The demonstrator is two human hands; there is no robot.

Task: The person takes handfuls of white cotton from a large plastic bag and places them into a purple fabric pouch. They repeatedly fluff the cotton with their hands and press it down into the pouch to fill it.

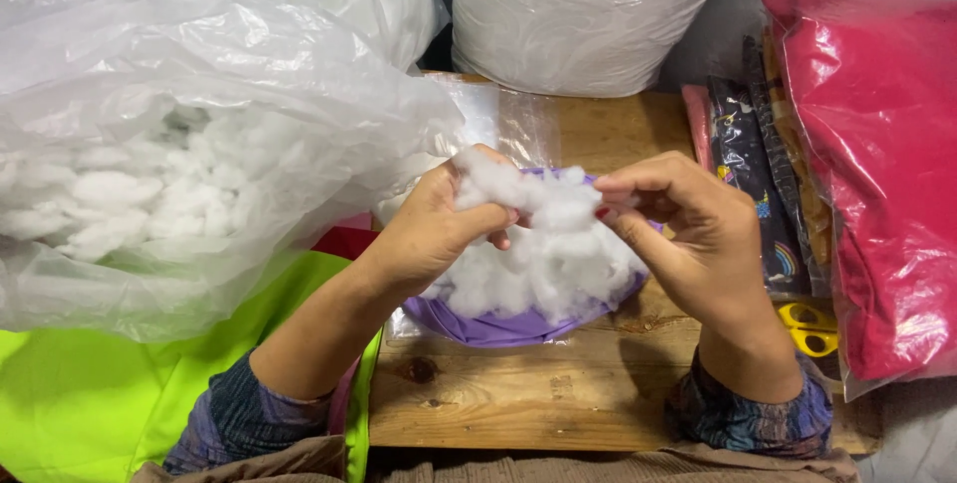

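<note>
At mid-frame my left hand (439,229) and right hand (688,234) pinch fingers on white stuffing (538,254), teasing it above the purple cover (498,325).

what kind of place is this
Probably a small sewing or craft workshop: both hands pull white stuffing over a purple fabric piece, with a big bag of stuffing, packed fabrics and scissors around.

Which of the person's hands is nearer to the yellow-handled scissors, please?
The right hand. It is up and to the left of the scissors, holding white stuffing. The left hand grips the stuffing's far side, farther away.
</note>
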